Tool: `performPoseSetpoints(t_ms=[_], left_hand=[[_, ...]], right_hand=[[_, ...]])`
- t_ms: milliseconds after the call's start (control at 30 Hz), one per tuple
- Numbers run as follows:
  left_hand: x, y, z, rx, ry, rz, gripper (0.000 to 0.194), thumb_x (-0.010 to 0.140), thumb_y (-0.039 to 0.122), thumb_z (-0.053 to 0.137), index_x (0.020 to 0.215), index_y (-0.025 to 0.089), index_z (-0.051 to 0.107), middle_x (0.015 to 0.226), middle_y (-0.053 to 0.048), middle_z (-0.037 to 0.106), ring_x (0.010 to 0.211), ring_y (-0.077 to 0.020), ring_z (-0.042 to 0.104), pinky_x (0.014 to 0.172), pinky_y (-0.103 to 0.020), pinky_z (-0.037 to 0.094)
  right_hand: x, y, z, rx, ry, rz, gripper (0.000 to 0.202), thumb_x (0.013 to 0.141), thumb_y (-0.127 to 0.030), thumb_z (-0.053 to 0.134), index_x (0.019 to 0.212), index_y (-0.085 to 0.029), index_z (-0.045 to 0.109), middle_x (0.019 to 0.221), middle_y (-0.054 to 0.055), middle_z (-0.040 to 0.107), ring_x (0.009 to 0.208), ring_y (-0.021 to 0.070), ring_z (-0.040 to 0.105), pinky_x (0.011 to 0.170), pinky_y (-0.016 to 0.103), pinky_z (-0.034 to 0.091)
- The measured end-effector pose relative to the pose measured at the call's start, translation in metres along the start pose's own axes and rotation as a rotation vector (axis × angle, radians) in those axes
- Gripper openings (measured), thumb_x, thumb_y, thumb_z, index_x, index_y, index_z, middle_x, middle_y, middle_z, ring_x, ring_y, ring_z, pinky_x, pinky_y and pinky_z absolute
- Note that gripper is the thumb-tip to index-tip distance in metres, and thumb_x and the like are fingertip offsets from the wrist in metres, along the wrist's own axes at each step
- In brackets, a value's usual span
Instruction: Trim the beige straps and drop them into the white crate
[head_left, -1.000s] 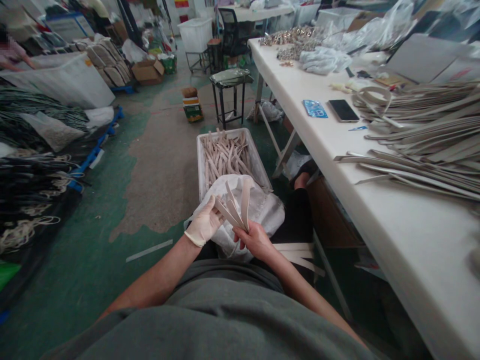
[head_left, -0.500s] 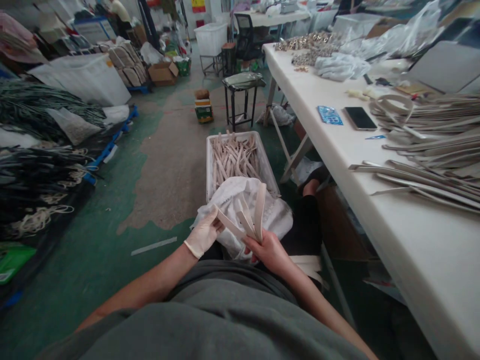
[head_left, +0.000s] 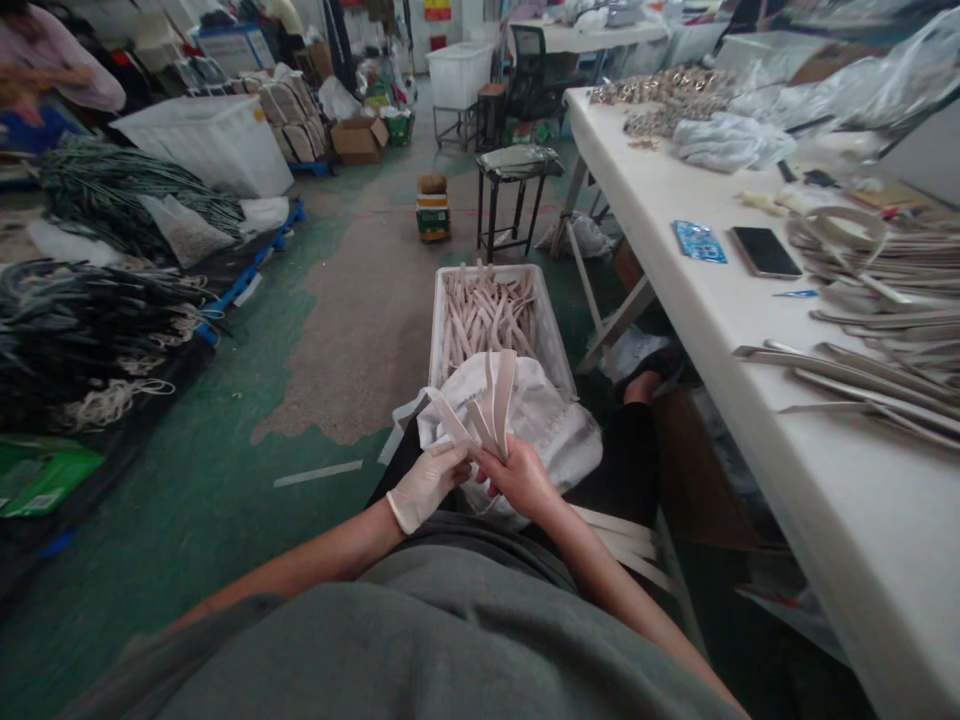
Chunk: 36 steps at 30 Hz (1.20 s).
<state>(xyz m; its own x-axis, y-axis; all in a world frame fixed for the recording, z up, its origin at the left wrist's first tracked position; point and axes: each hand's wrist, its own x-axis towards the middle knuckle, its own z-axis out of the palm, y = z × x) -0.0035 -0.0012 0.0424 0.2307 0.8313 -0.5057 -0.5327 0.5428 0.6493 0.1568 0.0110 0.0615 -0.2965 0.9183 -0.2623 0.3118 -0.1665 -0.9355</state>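
My right hand (head_left: 517,480), bare, grips the lower ends of several cream strips (head_left: 491,400) that fan upward over my lap. My left hand (head_left: 427,485), in a pale glove, pinches the base of the same bundle from the left, close beside the right hand. Under the hands lies a white bag (head_left: 555,425) on my knees. Just beyond it on the floor stands a white crate (head_left: 559,345) full of more cream strips (head_left: 487,310).
A long white table (head_left: 675,260) runs along the right with stacked long strips (head_left: 885,330), a phone (head_left: 765,252) and a blue packet (head_left: 699,242). A black stool (head_left: 517,165) stands ahead. Dark cord bundles (head_left: 90,310) lie left. A person (head_left: 52,75) works far left.
My left hand slid from the strips' upper left down to their base beside the right hand, and the fan of strips closed up. The view shifted to the left.
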Motion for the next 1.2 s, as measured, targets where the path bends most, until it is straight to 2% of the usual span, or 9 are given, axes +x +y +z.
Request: performPoseSetpoints(t_ms=[133, 233, 333, 433, 567, 800, 933, 1067, 1200], left_hand=[[0.009, 0.006, -0.010, -0.042, 0.122, 0.062, 0.024, 0.063, 0.025, 0.088, 0.069, 0.012, 0.069, 0.061, 0.000, 0.060, 0.056, -0.0085, 0.055, 0.057, -0.021, 0.045], [0.013, 0.013, -0.015, -0.072, 0.158, 0.088, 0.024, 0.061, 0.020, 0.089, 0.066, 0.012, 0.066, 0.057, 0.003, 0.057, 0.053, -0.0065, 0.052, 0.053, -0.018, 0.044], [0.012, 0.018, -0.017, -0.141, 0.188, 0.032, 0.021, 0.065, 0.019, 0.087, 0.068, 0.014, 0.066, 0.058, 0.003, 0.059, 0.054, -0.0072, 0.055, 0.055, -0.018, 0.047], [0.009, 0.018, -0.016, -0.169, 0.217, -0.045, 0.014, 0.071, 0.017, 0.082, 0.073, 0.015, 0.068, 0.069, -0.001, 0.068, 0.062, -0.0106, 0.063, 0.061, -0.022, 0.052], [0.005, 0.018, -0.015, -0.173, 0.220, -0.082, 0.011, 0.074, 0.013, 0.079, 0.074, 0.014, 0.067, 0.070, -0.001, 0.068, 0.060, -0.0103, 0.063, 0.062, -0.022, 0.053], [0.004, 0.014, -0.017, -0.167, 0.188, -0.085, 0.016, 0.073, 0.015, 0.080, 0.074, 0.014, 0.064, 0.063, 0.002, 0.064, 0.056, -0.0082, 0.061, 0.058, -0.019, 0.053], [0.003, 0.014, -0.017, -0.128, 0.151, -0.061, 0.016, 0.073, 0.016, 0.080, 0.081, 0.013, 0.067, 0.072, -0.002, 0.068, 0.064, -0.0106, 0.065, 0.063, -0.021, 0.054], [0.004, 0.018, -0.017, -0.088, 0.178, -0.096, 0.022, 0.085, 0.034, 0.070, 0.083, 0.012, 0.067, 0.071, -0.005, 0.069, 0.061, -0.0135, 0.065, 0.062, -0.025, 0.055], [0.006, 0.016, -0.018, -0.059, 0.216, -0.078, 0.017, 0.087, 0.028, 0.069, 0.081, 0.012, 0.066, 0.070, -0.004, 0.067, 0.058, -0.0116, 0.063, 0.060, -0.023, 0.054]], right_hand=[[-0.005, -0.001, -0.003, -0.046, -0.021, 0.001, 0.016, 0.090, -0.036, 0.054, 0.087, -0.020, 0.057, 0.066, -0.001, 0.069, 0.045, 0.0118, 0.062, 0.046, 0.022, 0.046], [-0.014, -0.003, -0.014, -0.063, -0.065, -0.001, 0.014, 0.089, -0.031, 0.055, 0.096, -0.020, 0.057, 0.072, -0.001, 0.070, 0.048, 0.0124, 0.063, 0.048, 0.023, 0.048], [-0.024, -0.006, -0.025, -0.064, -0.050, 0.018, 0.010, 0.088, -0.028, 0.054, 0.092, -0.020, 0.055, 0.070, -0.001, 0.070, 0.046, 0.0118, 0.061, 0.047, 0.022, 0.047], [-0.029, -0.007, -0.029, -0.087, -0.024, 0.023, 0.010, 0.087, -0.027, 0.054, 0.092, -0.019, 0.057, 0.068, -0.002, 0.069, 0.044, 0.0113, 0.060, 0.047, 0.023, 0.047], [-0.031, -0.007, -0.026, -0.117, -0.009, 0.014, 0.025, 0.087, -0.027, 0.053, 0.110, -0.018, 0.060, 0.067, -0.002, 0.068, 0.043, 0.0117, 0.059, 0.047, 0.023, 0.047], [-0.038, -0.008, -0.024, -0.065, -0.026, 0.048, 0.038, 0.087, -0.029, 0.053, 0.124, -0.017, 0.060, 0.066, -0.002, 0.067, 0.043, 0.0119, 0.059, 0.046, 0.022, 0.046], [-0.040, -0.008, -0.024, -0.032, -0.024, 0.089, 0.040, 0.087, -0.030, 0.053, 0.123, -0.016, 0.062, 0.064, -0.003, 0.065, 0.041, 0.0110, 0.057, 0.045, 0.022, 0.046], [-0.043, -0.005, -0.023, -0.017, -0.023, 0.112, 0.039, 0.086, -0.031, 0.054, 0.120, -0.016, 0.064, 0.063, -0.002, 0.065, 0.041, 0.0112, 0.057, 0.044, 0.021, 0.045], [-0.048, 0.001, -0.022, 0.009, -0.035, 0.095, 0.037, 0.087, -0.032, 0.054, 0.119, -0.017, 0.065, 0.063, -0.002, 0.065, 0.042, 0.0117, 0.057, 0.045, 0.022, 0.046]])
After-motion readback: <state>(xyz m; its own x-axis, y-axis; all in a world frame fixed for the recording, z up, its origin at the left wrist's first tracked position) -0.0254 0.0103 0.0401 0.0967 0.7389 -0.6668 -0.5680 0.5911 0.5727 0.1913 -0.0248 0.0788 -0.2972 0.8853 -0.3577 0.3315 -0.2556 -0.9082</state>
